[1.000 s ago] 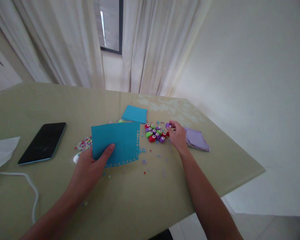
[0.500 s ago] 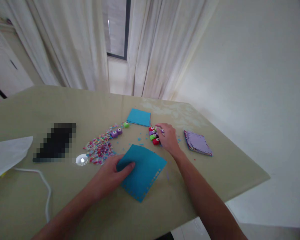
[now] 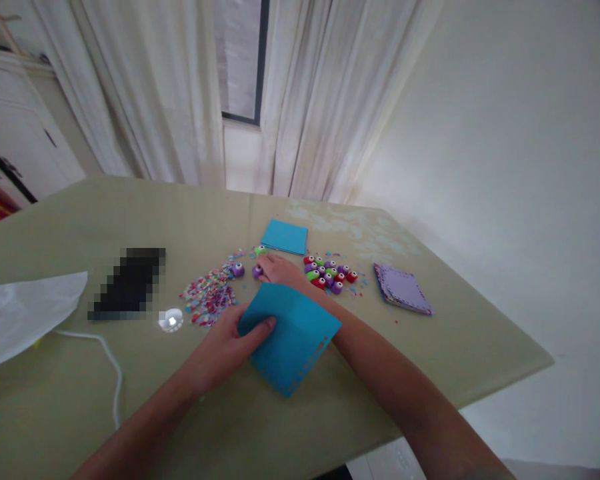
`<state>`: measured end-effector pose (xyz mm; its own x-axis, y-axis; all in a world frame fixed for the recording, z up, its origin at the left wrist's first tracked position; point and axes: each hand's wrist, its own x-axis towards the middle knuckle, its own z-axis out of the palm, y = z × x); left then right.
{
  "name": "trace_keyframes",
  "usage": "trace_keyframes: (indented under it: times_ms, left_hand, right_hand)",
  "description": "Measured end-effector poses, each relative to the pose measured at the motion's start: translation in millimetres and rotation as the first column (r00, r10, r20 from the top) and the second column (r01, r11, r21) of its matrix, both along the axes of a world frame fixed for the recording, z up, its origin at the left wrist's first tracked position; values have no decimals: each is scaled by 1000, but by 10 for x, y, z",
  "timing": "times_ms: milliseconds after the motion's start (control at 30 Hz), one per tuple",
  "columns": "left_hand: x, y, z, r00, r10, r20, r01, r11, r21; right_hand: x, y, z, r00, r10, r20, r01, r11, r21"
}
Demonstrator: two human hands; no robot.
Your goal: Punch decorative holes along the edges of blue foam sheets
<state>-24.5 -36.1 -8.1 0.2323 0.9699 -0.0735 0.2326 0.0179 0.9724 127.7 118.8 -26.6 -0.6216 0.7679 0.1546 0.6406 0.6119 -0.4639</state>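
My left hand (image 3: 237,333) pinches a sheet of blue paper (image 3: 290,330) between thumb and fingers. The sheet is tilted up above the table, with rows of punched holes along its lower edges. Behind it, my right hand (image 3: 280,270) has its fingers closed on a small purple craft punch (image 3: 257,271); its fingertips are partly hidden. Left of that stands another purple craft punch (image 3: 238,270), and a green craft punch (image 3: 261,250) lies just beyond the fingers. A cluster of red, green and purple craft punches (image 3: 329,272) sits right of my right hand.
Colourful paper confetti (image 3: 210,297) is heaped on the table (image 3: 180,400). A blue paper stack (image 3: 285,237) lies behind, and a lilac paper stack (image 3: 404,288) on the right. At left are a pixelated dark object (image 3: 130,283), a white sheet (image 3: 30,313) and a white cable (image 3: 115,373).
My right hand has moved left from the craft punch cluster to a purple craft punch near the confetti, uncovering the cluster. My left hand still holds the blue paper. The view has shifted slightly.
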Motion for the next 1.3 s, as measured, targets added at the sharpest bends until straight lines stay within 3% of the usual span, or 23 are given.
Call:
trace_keyframes:
  times_ms: [233, 333, 433, 600, 867, 1000, 1300]
  left_hand:
    - [5, 28, -10, 983, 180, 23, -180, 984, 8]
    - [-25, 54, -20, 960, 280, -12, -280, 959, 36]
    - [-61, 67, -31, 946, 323, -14, -322, 946, 39]
    - [-103, 76, -51, 935, 351, -48, -349, 936, 41]
    - [-77, 69, -63, 936, 340, -90, -335, 940, 61]
    - [-69, 60, -49, 935, 343, -90, -339, 939, 60]
    - [-106, 72, -99, 926, 358, -122, -350, 933, 86]
  right_hand:
    - [663, -486, 102, 968, -187, -168, 187, 982, -13]
    - [906, -656, 144, 777, -357, -518, 239, 929, -282]
    - [1008, -698, 171, 618, -466, -633, 105, 847, -521]
    - [965, -690, 195, 468, -516, -717, -46, 796, -603]
    - [865, -782, 228, 447, -546, -709, -81, 764, -640]
    - [843, -809, 251, 479, -533, -697, -90, 760, -643]
    - [887, -761, 211, 469, -512, -720, -58, 795, -604]
